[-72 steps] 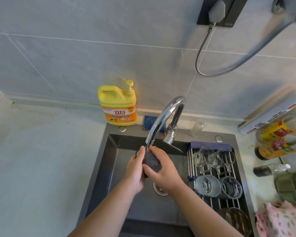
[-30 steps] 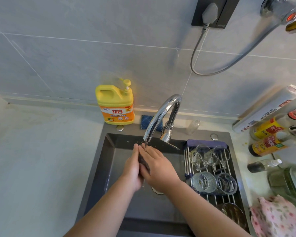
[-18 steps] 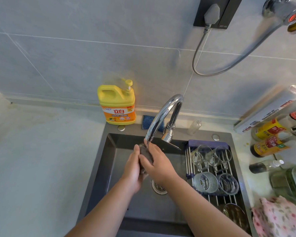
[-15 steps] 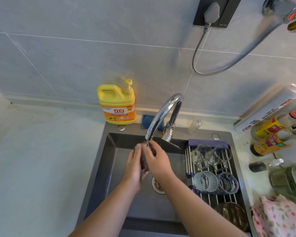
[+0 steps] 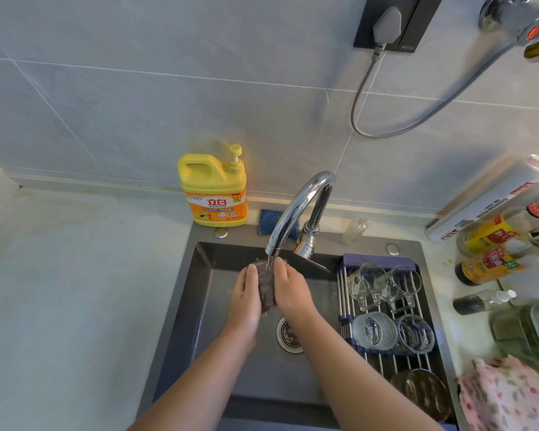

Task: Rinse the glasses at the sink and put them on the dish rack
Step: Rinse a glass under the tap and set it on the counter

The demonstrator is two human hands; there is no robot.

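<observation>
A dark ribbed glass (image 5: pixel 266 286) sits under the running tap (image 5: pixel 296 206), over the dark sink (image 5: pixel 199 306). My left hand (image 5: pixel 246 295) cups its left side and my right hand (image 5: pixel 291 290) cups its right side, so most of the glass is hidden between them. The dish rack (image 5: pixel 344 293) spans the sink's right end. Two clear glasses (image 5: pixel 363 281) lie on it at the back, two ribbed clear glasses (image 5: pixel 374 331) stand in the middle, and a dark glass (image 5: pixel 423 396) is at the front.
A yellow detergent bottle (image 5: pixel 213 188) and a blue sponge (image 5: pixel 266 220) stand behind the sink. Sauce bottles (image 5: pixel 492 265) and a pink cloth (image 5: pixel 511 396) crowd the counter on the right. The drain (image 5: pixel 288 335) lies below my hands. Pale counter stretches to the left.
My hands have turned the dark glass under the water and shifted slightly up towards the spout. The glasses on the rack have not moved.
</observation>
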